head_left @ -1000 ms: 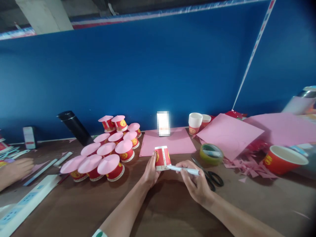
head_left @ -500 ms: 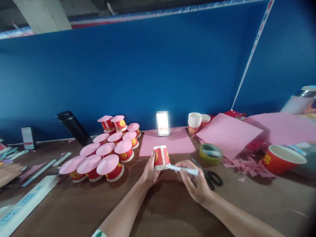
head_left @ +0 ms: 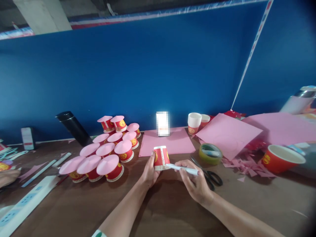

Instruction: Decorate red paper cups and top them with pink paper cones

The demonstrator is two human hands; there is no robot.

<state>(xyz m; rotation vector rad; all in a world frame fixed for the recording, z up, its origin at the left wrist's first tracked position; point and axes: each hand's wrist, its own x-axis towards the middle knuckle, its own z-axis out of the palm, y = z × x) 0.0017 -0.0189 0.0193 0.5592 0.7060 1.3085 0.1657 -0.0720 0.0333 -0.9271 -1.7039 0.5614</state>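
Observation:
A red and white paper cup (head_left: 161,157) with yellow marks is held upside down above the brown table, my left hand (head_left: 149,172) closed around its left side. A white pen (head_left: 184,169) is pinched in my right hand (head_left: 195,180), its tip touching or very close to the white strip near the cup's lower rim. Just right of that hand lie black-handled scissors (head_left: 214,178), partly covered by it. Behind the cup rest pink paper sheets (head_left: 170,144). To the left stand several red cups topped with pink paper cones (head_left: 110,164).
A roll of tape (head_left: 210,154), pink scraps (head_left: 251,168) and a large red paper bowl (head_left: 282,159) are on the right. Stacked cups (head_left: 194,123) stand behind. On the left are a black bottle (head_left: 74,128), a power strip (head_left: 28,200) and another person's hand (head_left: 9,177).
The pen tip has shifted very slightly left and up along the cup's white strip. At far left, the other person's hand has moved a little, and a red and yellow item shows by it.

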